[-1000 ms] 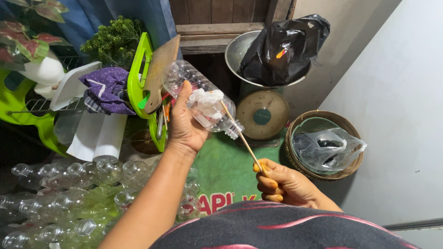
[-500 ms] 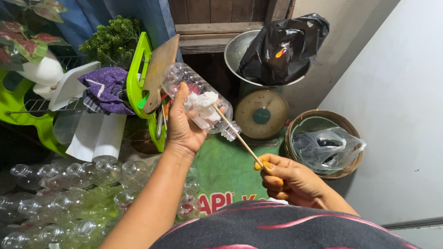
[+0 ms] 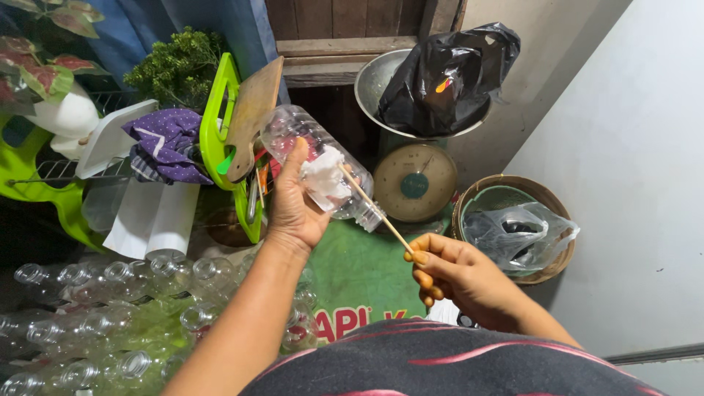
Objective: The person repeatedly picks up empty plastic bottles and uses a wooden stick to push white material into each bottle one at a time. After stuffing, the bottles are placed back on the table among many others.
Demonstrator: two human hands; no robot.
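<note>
I'm seeing the left hand (image 3: 293,209) wrapped round a clear plastic bottle (image 3: 319,172), holding it up on a slant w/ the neck pointing down-right toward me. The right hand (image 3: 458,275) is pinching a thin wooden stick (image 3: 374,209) btwn thumb and fingers; the stick is running in thru the bottle's mouth, and its far end is sitting against a white wad (image 3: 326,180) inside, prob. cloth or tissue, can't tell which. Both hands are closed on what they're carrying.

Progress, as I'm judging it: the wad is already well inside the bottle, roughly mid-body, so the inside work is underway, not starting. Whether this bottle is nearly done I can't tell; its walls are looking clear but detail is too small.

Lots remaining, I'm guessing: a big heap of clear empty bottles (image 3: 110,308) is lying on the floor lower left, just beside the left forearm. Behind, a weighing scale (image 3: 414,183) is carrying a metal bowl w/ a black bag (image 3: 447,73).
</note>
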